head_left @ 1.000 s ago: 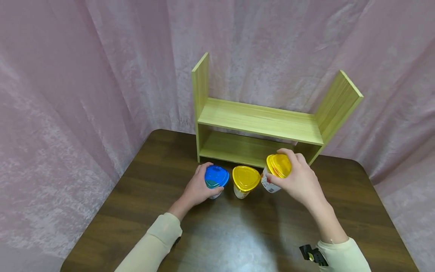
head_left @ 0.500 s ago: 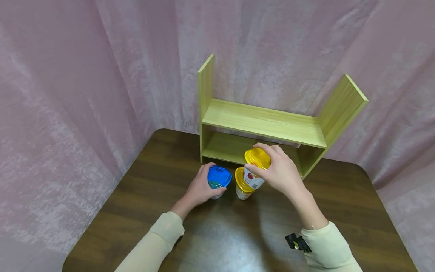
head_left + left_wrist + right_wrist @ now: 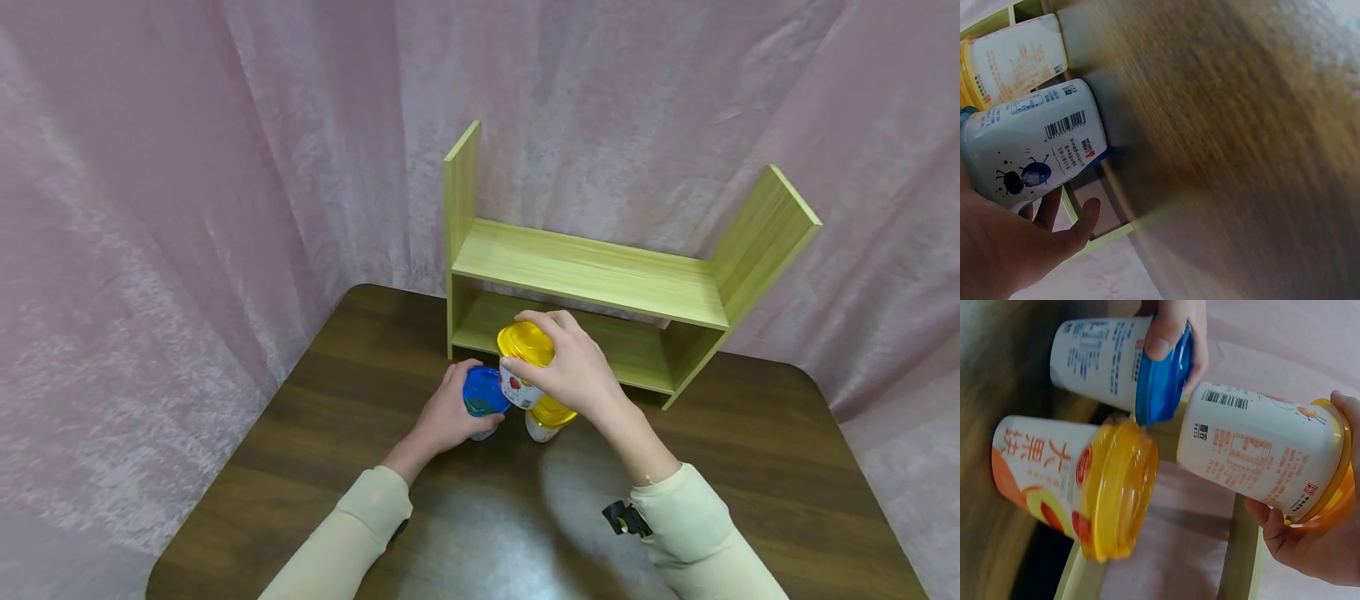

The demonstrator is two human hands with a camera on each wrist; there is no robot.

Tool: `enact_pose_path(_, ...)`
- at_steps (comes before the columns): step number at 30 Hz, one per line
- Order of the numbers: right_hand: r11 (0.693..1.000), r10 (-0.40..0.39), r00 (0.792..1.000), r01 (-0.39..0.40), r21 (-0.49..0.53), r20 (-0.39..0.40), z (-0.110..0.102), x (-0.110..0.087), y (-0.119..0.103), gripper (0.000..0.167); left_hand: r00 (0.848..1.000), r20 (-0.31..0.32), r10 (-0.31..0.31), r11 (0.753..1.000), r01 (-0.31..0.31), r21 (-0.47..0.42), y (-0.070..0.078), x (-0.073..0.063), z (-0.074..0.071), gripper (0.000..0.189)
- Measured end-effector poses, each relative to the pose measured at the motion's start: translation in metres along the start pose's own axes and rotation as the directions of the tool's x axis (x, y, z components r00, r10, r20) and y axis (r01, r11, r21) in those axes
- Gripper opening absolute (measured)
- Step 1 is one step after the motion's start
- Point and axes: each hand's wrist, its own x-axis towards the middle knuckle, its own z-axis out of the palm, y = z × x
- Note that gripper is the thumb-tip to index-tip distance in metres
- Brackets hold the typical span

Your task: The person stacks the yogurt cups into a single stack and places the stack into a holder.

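Observation:
In the head view my left hand (image 3: 444, 415) grips a white cup with a blue lid (image 3: 482, 390) standing on the table. The left wrist view shows this cup's barcode and dark berry print (image 3: 1029, 175). My right hand (image 3: 573, 367) holds a white cup with a yellow lid (image 3: 522, 385) by its lid, raised and slightly tilted. Partly hidden below it, a second yellow-lidded cup (image 3: 542, 428) stands on the table. From the right wrist, that standing cup (image 3: 1054, 481) shows fruit pictures and orange lettering, beside the blue-lidded cup (image 3: 1100, 362).
Just behind the cups stands a light wooden two-level shelf (image 3: 592, 271) with tall side panels. The dark wooden table (image 3: 315, 425) has rounded corners. Pink curtains (image 3: 300, 125) hang behind and at both sides.
My right hand has carried its yellow-lidded cup leftward, over the standing yellow-lidded cup to beside the blue lid. My left hand keeps its grip on the blue-lidded cup.

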Motion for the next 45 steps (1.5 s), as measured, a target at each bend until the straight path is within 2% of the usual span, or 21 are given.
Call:
enact_pose_path(8,1.0,-0.011,1.0,0.01,-0.01,-0.009,0.02,0.008,-0.009,0.066,0.999,-0.008,0.031,1.0,-0.031,-0.004,-0.002,-0.001,0.001,0.098)
enact_pose_path(16,0.999,0.019,0.999,-0.02,-0.026,-0.033,0.026,0.011,-0.013,0.064,1.0,0.002,0.03,0.999,-0.03,-0.019,0.0,0.0,0.001,0.099)
enact_pose_path(28,1.0,-0.021,0.999,0.021,-0.017,-0.025,0.035,0.019,-0.023,0.066,0.997,-0.009,0.08,0.997,-0.08,-0.011,-0.003,0.0,-0.002,0.101)
enact_pose_path(37,0.999,-0.032,0.999,0.032,-0.029,-0.012,0.041,0.021,-0.029,0.066,0.993,0.0,0.115,0.992,-0.114,-0.044,-0.005,0.001,-0.001,0.1)
enact_pose_path(45,0.996,-0.082,0.997,0.082,-0.027,-0.005,0.043,0.022,-0.027,0.065,0.993,-0.001,0.119,0.99,-0.119,-0.075,-0.006,0.002,-0.002,0.099)
